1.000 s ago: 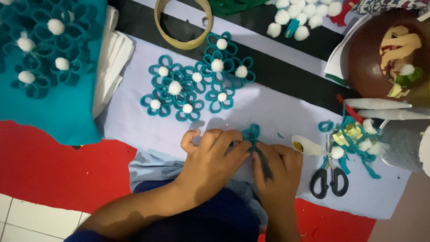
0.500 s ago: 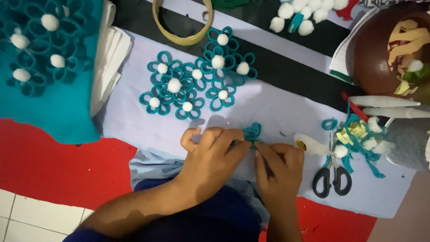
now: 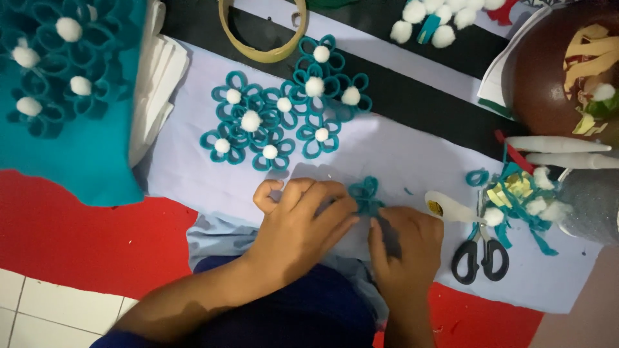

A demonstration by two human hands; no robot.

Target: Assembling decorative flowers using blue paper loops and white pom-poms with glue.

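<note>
Both hands meet over a small teal felt flower (image 3: 365, 193) made of looped strips, lying on a pale lilac sheet (image 3: 400, 154). My left hand (image 3: 303, 222) pinches the flower's left side with its fingertips. My right hand (image 3: 407, 248) holds a dark strip or tool that runs up to the flower's base; what it is cannot be made out. Above them lies a cluster of finished teal flowers with white pompom centres (image 3: 284, 113).
Black-handled scissors (image 3: 480, 258) and teal and yellow scraps (image 3: 516, 200) lie to the right, beside white glue sticks (image 3: 554, 145) and a brown bowl (image 3: 548, 71). A tape ring (image 3: 261, 51) and loose white pompoms (image 3: 438, 16) sit at the top. Teal felt with flowers (image 3: 64, 96) covers the left.
The hands have stayed together on the flower, with small finger shifts. The view has drifted slightly, so everything sits a little lower and to the right.
</note>
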